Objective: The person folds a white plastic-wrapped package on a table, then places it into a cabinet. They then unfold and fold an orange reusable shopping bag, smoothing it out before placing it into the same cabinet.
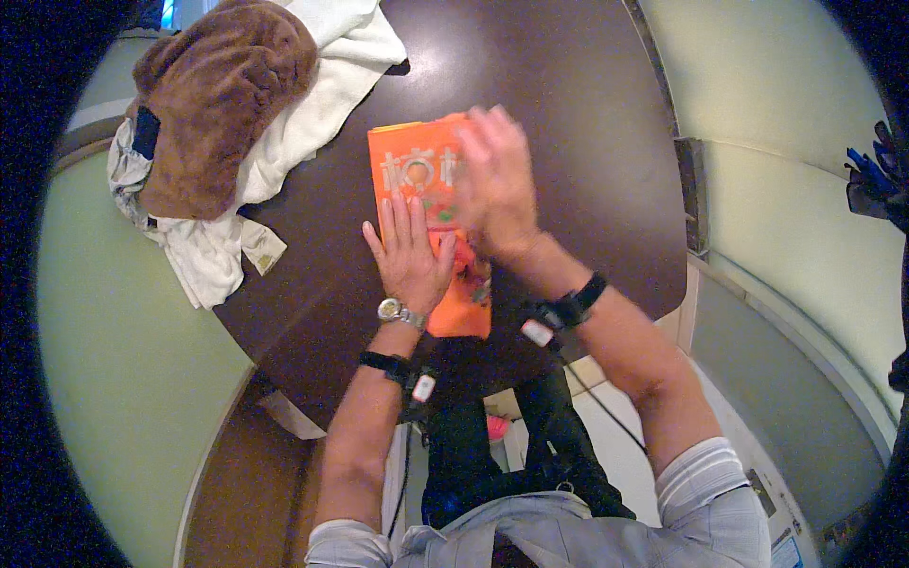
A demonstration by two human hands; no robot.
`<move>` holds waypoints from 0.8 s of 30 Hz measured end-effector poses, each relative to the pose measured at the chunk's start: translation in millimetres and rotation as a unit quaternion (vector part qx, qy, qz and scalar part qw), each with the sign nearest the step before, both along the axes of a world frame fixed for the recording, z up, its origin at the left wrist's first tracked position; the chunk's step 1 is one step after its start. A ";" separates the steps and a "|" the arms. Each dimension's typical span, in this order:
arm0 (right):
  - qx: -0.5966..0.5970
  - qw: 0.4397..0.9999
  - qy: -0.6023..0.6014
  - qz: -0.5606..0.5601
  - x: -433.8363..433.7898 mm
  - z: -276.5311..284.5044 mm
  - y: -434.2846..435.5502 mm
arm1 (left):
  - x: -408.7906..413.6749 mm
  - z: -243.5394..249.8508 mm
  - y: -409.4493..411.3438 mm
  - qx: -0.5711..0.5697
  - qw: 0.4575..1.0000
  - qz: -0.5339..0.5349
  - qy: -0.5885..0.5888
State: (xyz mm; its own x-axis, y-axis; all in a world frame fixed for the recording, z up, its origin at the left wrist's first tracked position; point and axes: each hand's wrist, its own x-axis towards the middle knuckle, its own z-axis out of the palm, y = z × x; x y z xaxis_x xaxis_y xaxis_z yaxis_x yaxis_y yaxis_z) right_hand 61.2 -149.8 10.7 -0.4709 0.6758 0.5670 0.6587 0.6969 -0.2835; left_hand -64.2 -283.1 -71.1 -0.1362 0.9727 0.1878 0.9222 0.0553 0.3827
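A folded orange cloth [458, 312], perhaps a garment, lies on the dark brown table [568, 106] before me. Pale grey, green and red prints mark its face, and a yellowish layer shows along its far left edge. My left hand [412, 259] rests palm down on its left part, fingers spread and pointing away from me. Over the right side of the cloth is my right hand [501, 184], blurred by motion. It covers part of the print, and whether its fingers pinch the fabric cannot be made out.
A brown plush cloth bundle [227, 106] sits on white towelling [334, 92] at the table's far left. A greyish fabric piece [128, 170] hangs beside it. Cabled black straps [387, 363] circle both wrists. Pale wall panels [767, 85] stand to the right.
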 end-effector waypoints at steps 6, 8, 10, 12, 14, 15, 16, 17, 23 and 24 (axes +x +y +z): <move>-0.106 0.992 -0.043 -0.061 -5.3 -52.1 -22.6 | 30.7 -4.6 15.7 -0.039 0.992 0.110 -0.056; -0.097 0.993 -0.056 -0.042 4.5 -66.3 -17.1 | 26.7 -1.9 16.7 -0.036 0.994 0.083 -0.056; -0.096 0.993 -0.068 -0.030 7.2 -72.4 -15.4 | 16.7 7.2 14.6 -0.017 0.997 0.064 -0.041; -0.099 0.990 -0.093 -0.030 12.0 -74.7 -15.8 | 6.8 21.8 28.9 0.022 0.999 -0.005 -0.025; -0.112 0.988 -0.107 -0.029 9.8 -74.7 -14.5 | -11.4 29.7 57.3 0.103 0.989 -0.100 -0.039; -0.122 0.986 -0.110 -0.026 4.8 -75.6 -16.6 | -23.0 33.8 73.5 0.093 0.983 -0.152 -0.035; -0.144 0.983 -0.109 -0.028 5.4 -73.6 -17.0 | -27.0 37.7 92.7 0.086 0.974 -0.204 -0.040; -0.165 0.981 -0.102 -0.028 0.8 -70.0 -16.6 | -33.5 37.6 110.3 0.078 0.963 -0.254 -0.041; -0.141 0.979 -0.145 0.018 19.8 -72.8 -14.6 | -61.2 2.9 158.3 0.050 0.952 -0.302 0.012; -0.163 0.977 -0.134 0.041 25.6 -70.4 -19.9 | -61.3 -0.6 157.0 0.046 0.952 -0.301 0.019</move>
